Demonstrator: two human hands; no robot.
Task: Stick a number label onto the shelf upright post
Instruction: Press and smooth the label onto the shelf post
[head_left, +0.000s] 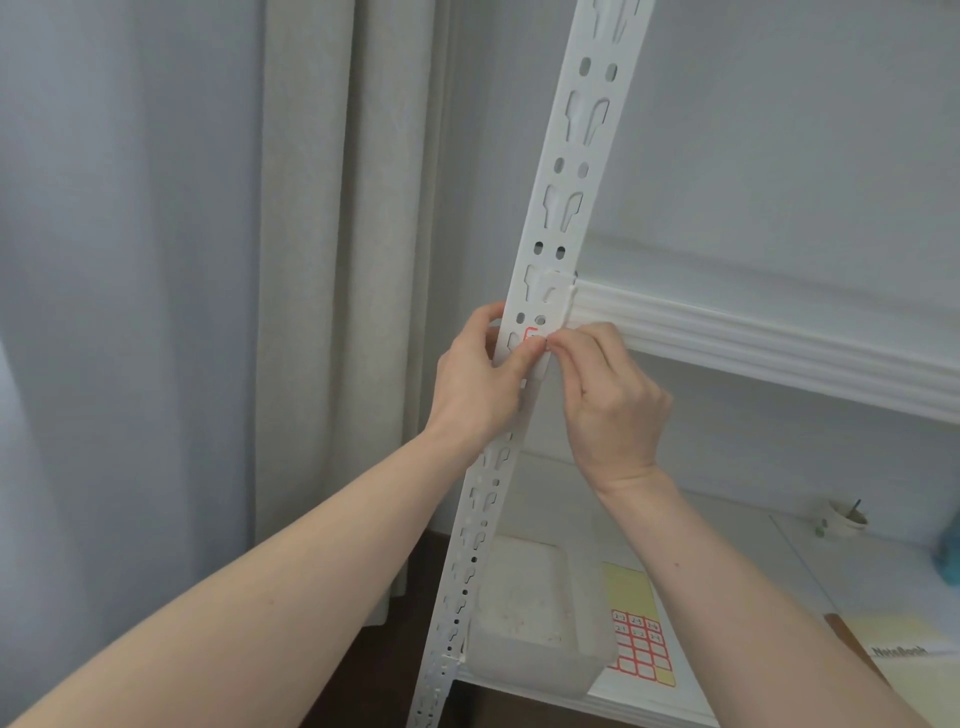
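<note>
Two hands press a small red-bordered label against a white perforated shelf post.

At frame centre, the left hand (475, 382) wraps around the upright post (558, 208), its thumb on the number label (532, 333), while the right hand (608, 400) pinches the label's right edge with curled fingers. A white shelf beam (753, 343) runs rightward from the post. Lower right, on the lower shelf (789, 551), sit a translucent plastic box (524, 623), a yellow label sheet (640, 639) with red-framed stickers, a notebook (898, 642) and a small cup (847, 517). Beige curtains (332, 260) hang on the left.
</note>
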